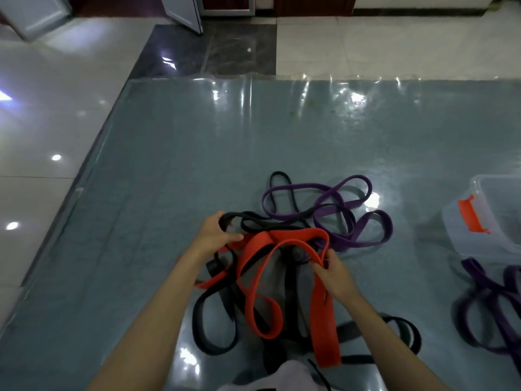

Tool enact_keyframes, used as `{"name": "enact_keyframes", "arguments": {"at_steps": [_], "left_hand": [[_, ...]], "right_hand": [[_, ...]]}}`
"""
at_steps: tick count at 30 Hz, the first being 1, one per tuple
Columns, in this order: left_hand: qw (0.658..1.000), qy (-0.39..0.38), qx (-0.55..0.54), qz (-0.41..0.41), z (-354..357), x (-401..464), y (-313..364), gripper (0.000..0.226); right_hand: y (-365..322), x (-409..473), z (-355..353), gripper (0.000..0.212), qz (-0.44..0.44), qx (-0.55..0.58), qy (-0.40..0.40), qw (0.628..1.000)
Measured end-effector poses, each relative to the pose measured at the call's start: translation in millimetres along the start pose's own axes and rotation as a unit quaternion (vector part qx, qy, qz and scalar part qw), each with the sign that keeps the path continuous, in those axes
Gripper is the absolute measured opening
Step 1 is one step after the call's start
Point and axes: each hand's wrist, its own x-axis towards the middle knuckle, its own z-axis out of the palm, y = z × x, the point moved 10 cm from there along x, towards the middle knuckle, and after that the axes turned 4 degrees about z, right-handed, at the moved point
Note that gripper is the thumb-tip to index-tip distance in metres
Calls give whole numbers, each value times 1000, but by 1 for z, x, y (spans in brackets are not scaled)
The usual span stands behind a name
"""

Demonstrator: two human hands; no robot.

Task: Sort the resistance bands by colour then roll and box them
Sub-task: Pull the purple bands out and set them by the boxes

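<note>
Pale cloth (284, 375), probably the person's clothing though it is too blurred to be sure, fills the bottom edge, with dark strap ends trailing over it. Just beyond, two bare forearms reach into a tangle of resistance bands spread on a grey-green mat (158, 165) that is covered by a glossy clear sheet.

Black bands (214, 328) loop widest in the near part of the heap, one curling left of centre and another (406, 331) arching to the right behind the right forearm. Over them lies the red band (282, 246), a broad flat strap that arches between the two hands and drops in a long tail toward the camera. The right hand (335, 273) has its fingers curled round the right limb of this red band, pinching it near the top of the tail. The left hand (217, 235) is closed on the end loop of a black band (225, 220), with its thumb lying across the red strap's left end.

Farther out, purple bands (346, 218) sprawl in open loops, interlaced with a thin black loop (280, 190), and touching the red and black heap. A separate pile of purple bands (490, 303) lies well apart at the right edge. Beyond that pile stands a clear plastic box (462, 235) with an orange latch (472, 214), partly cut off by the frame.

Glossy pale floor tiles (42, 136) surround the mat.
</note>
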Motion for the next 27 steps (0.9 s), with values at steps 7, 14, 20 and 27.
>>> {"name": "enact_keyframes", "arguments": {"at_steps": [7, 14, 20, 27], "left_hand": [[944, 54, 312, 96, -57, 37, 34, 63], [952, 86, 288, 54, -36, 2, -25, 77], [965, 207, 109, -116, -38, -84, -134, 88], [971, 211, -1, -108, -38, -110, -145, 42]], "right_hand": [[6, 2, 0, 21, -11, -8, -2, 1000], [9, -11, -7, 25, -20, 90, 12, 996], [9, -25, -17, 12, -39, 97, 1, 995], [1, -44, -17, 36, -53, 113, -17, 992]]}}
